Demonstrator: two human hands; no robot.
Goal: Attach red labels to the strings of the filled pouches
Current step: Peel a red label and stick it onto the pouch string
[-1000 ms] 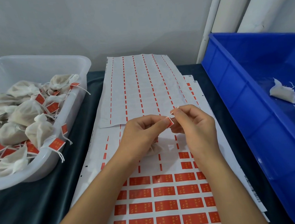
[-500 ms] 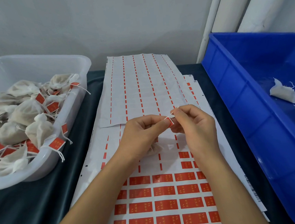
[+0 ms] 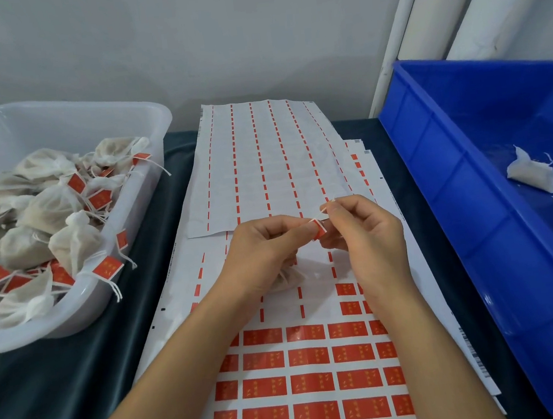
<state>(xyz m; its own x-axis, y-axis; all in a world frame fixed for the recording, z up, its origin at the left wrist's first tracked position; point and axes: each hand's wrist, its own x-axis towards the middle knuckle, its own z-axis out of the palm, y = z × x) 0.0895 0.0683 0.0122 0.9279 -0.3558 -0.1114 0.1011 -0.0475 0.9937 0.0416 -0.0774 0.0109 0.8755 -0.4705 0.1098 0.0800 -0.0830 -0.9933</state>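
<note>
A small red label (image 3: pixel 318 230) sits between the fingertips of both hands above the sticker sheets. My left hand (image 3: pixel 265 248) pinches the label from the left. My right hand (image 3: pixel 363 230) pinches it from the right, and a white string end (image 3: pixel 326 205) sticks up from its fingers. A filled beige pouch (image 3: pixel 288 278) hangs below my left hand, mostly hidden by it. The sheet of red labels (image 3: pixel 309 384) lies under my forearms.
A clear plastic tub (image 3: pixel 148 186) on the left holds several labelled pouches (image 3: pixel 45 215). A blue bin (image 3: pixel 474 207) on the right holds a few white pouches (image 3: pixel 533 173). A used backing sheet (image 3: pixel 263 162) lies further back. White tubes lean against the wall.
</note>
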